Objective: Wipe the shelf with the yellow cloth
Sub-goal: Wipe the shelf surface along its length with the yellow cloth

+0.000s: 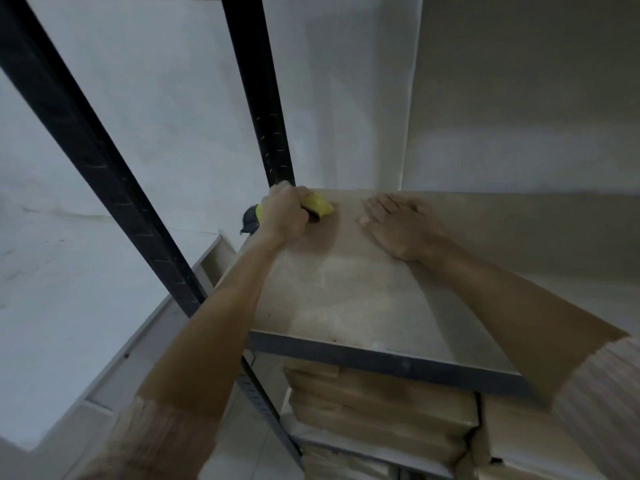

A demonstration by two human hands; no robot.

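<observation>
Left hand (pixel 285 213) curled tightly round the yellow cloth (pixel 317 204), pressing it onto the shelf (pixel 346 289) at the far left corner, just beside the black post (pixel 273 133); part of the cloth shows past the knuckles and a darker part hangs off the shelf's left edge. Right hand (pixel 401 226) spread flat, fingers straight, palm down on the shelf, right of the cloth and apart from it. Stacked cartons (pixel 374 407) lie under the shelf.

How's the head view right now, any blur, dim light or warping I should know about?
Head view: dim, flat light; soft shadow under the left hand gripping the yellow cloth; sleeves blurred at the bottom; wide-angle warping bends the black post; shelf reads clearly.
</observation>
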